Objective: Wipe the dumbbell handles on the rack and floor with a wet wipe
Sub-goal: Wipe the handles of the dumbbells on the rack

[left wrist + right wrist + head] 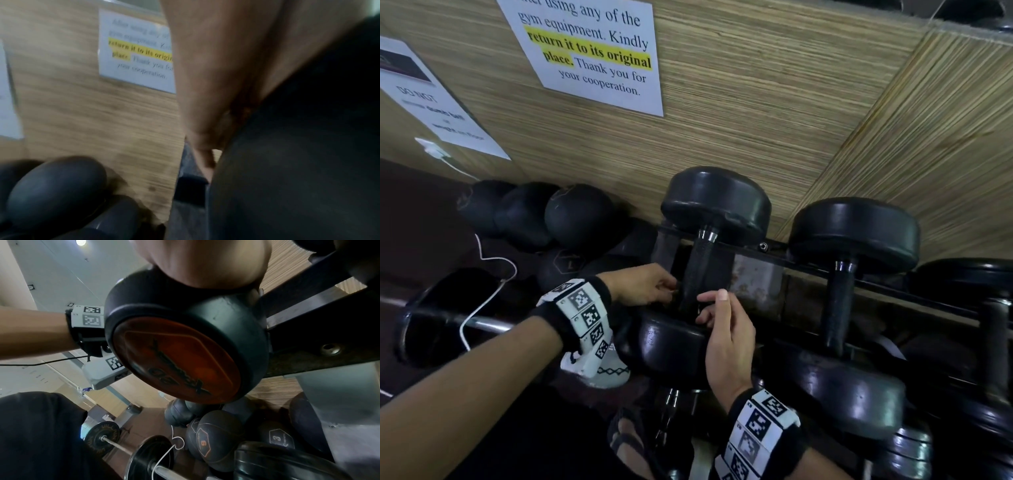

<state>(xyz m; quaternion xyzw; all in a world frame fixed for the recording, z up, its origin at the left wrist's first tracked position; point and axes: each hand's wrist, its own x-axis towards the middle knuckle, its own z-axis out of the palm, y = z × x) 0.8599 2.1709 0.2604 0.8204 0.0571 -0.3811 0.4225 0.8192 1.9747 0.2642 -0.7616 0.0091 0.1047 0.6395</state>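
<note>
We see a black rubber-headed dumbbell (702,263) lying across the dark metal rack (763,270), its long axis running from the near head under our palms away to the far head by the woven tan wall (756,113). Our left hand (643,286) and right hand (726,339) flank the textured black handle's near end. Whether the fingers grip it, we cannot tell; no wipe shows.
</note>
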